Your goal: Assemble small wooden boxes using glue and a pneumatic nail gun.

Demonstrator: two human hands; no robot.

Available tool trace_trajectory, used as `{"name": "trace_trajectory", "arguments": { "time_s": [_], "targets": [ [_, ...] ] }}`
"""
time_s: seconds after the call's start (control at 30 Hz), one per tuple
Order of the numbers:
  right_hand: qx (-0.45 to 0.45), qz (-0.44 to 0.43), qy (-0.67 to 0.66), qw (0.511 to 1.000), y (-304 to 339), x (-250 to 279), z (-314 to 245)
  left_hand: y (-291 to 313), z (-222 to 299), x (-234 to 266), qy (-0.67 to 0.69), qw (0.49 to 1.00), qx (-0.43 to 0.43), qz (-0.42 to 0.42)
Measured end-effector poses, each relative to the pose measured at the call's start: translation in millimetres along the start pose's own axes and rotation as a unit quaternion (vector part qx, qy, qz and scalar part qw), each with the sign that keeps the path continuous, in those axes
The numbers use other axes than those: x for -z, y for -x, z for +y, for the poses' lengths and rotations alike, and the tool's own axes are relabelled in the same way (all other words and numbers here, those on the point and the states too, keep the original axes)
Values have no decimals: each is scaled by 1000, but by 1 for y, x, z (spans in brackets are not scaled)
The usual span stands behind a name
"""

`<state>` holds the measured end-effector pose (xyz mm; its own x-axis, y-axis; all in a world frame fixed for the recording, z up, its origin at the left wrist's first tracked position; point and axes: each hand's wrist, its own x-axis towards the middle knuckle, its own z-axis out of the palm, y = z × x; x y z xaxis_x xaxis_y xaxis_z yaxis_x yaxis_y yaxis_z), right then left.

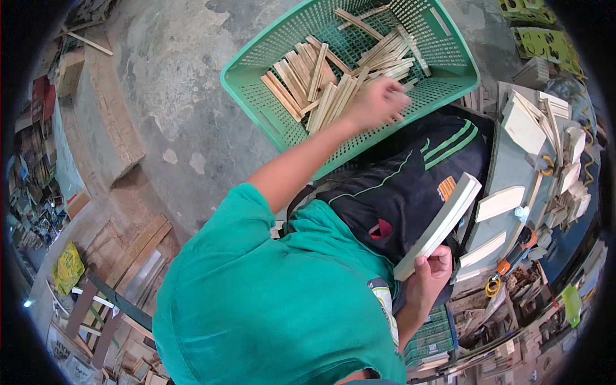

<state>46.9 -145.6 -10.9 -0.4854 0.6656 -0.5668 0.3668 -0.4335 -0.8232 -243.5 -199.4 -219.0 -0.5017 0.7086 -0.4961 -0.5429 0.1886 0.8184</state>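
My left hand [380, 102] reaches over the near side of a green plastic basket [253, 61]. Motion smears its fingers; they look bent, and whether anything is in them does not show. Below it in the basket lie many thin wooden strips [296, 76], jumbled in loose bundles. In front of my body, my right hand [434, 268] grips a long, pale, slightly curved wooden piece [443, 221] near its lower end. Its thumb presses on one face, and the far end tilts up over my dark trousers [378, 186].
To the right, a grey work surface [494, 221] carries pale wooden blocks [499, 203] and an orange-and-black tool [513, 253]. Green crates [431, 337] stand low on the right. Wooden boards [144, 250] and a yellow bag [68, 268] lie to the left on the concrete floor [186, 83].
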Motion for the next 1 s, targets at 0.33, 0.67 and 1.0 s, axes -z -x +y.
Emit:
{"name": "trace_trajectory", "arguments": {
  "time_s": [0.33,0.67,1.0],
  "targets": [
    [-48,83,8,995,1,14,3,-94,-153,237,-432,827,261,247],
    [-84,102,9,991,-16,-3,-11,-118,-167,287,-483,801,236,263],
    [-88,102,12,991,-21,-5,-14,-73,-156,271,-198,911,77,354]
  ]
}}
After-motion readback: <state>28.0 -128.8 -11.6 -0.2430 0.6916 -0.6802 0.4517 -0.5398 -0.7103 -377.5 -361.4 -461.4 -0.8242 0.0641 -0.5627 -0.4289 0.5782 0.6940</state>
